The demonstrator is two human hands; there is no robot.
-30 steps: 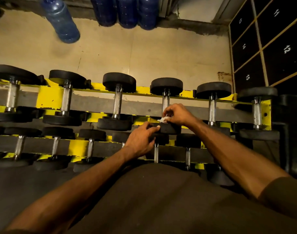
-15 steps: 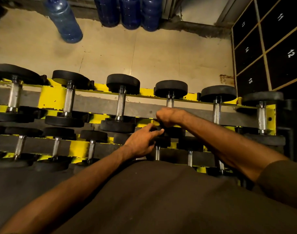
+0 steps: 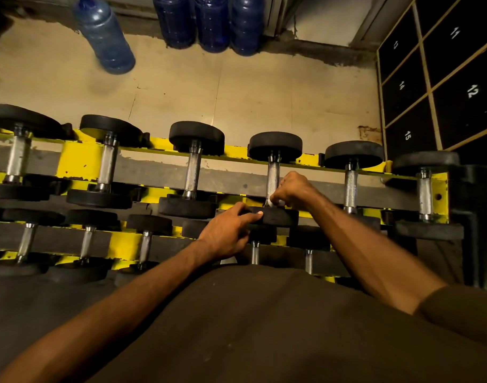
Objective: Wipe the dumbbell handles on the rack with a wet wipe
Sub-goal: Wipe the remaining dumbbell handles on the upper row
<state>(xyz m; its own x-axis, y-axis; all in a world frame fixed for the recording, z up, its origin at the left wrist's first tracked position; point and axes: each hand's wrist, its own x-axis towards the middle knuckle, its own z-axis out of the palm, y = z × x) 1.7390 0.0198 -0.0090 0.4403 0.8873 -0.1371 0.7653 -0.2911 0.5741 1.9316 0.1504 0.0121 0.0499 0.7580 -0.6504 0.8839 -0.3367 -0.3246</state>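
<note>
A yellow and grey rack [image 3: 79,161] holds two rows of black dumbbells with knurled steel handles. My right hand [image 3: 295,190] grips a white wet wipe [image 3: 269,201] against the near end of the fourth upper dumbbell's handle [image 3: 272,175]. Only a small bit of the wipe shows under the fingers. My left hand [image 3: 228,233] rests with straight fingers on that dumbbell's near black head [image 3: 281,217]. Both forearms reach in from below.
Other dumbbells sit left [image 3: 192,172] and right [image 3: 350,183] on the upper row, with smaller ones on the lower row [image 3: 145,247]. Blue water jugs [image 3: 107,37] stand on the tiled floor behind. Numbered black lockers [image 3: 444,87] line the right wall.
My right hand slid along the handle toward the far head, then came back to the near end, where the wipe shows again. My left hand stayed on the near head.
</note>
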